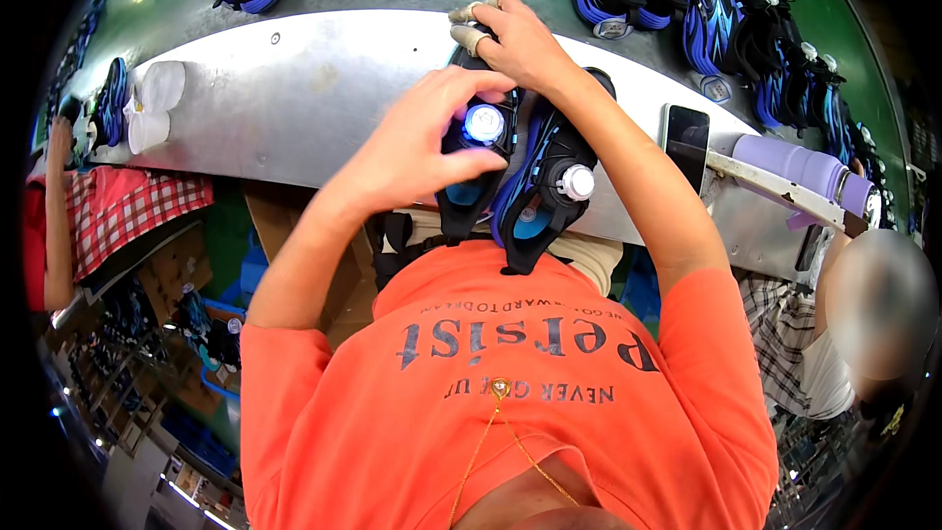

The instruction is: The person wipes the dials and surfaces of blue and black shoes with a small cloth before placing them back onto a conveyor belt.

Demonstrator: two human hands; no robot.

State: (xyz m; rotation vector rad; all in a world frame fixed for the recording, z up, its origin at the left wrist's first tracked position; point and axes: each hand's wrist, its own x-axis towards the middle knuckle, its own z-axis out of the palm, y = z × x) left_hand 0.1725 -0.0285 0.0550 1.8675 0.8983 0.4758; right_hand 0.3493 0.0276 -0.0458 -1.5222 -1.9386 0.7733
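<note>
The left hand (417, 137) pinches a round white knob (484, 123) on a black and blue shoe (469, 162), fingers tight on it. The right hand (515, 39) grips the far end of the same shoe, with tape on two fingertips. A second shoe (549, 191) with its own white knob lies just beside the first. Both are above the edge of a shiny metal table (294, 88). A phone (685, 142) and a purple bottle (800, 165) lie to the right. More shoes (706, 0) sit behind the table.
</note>
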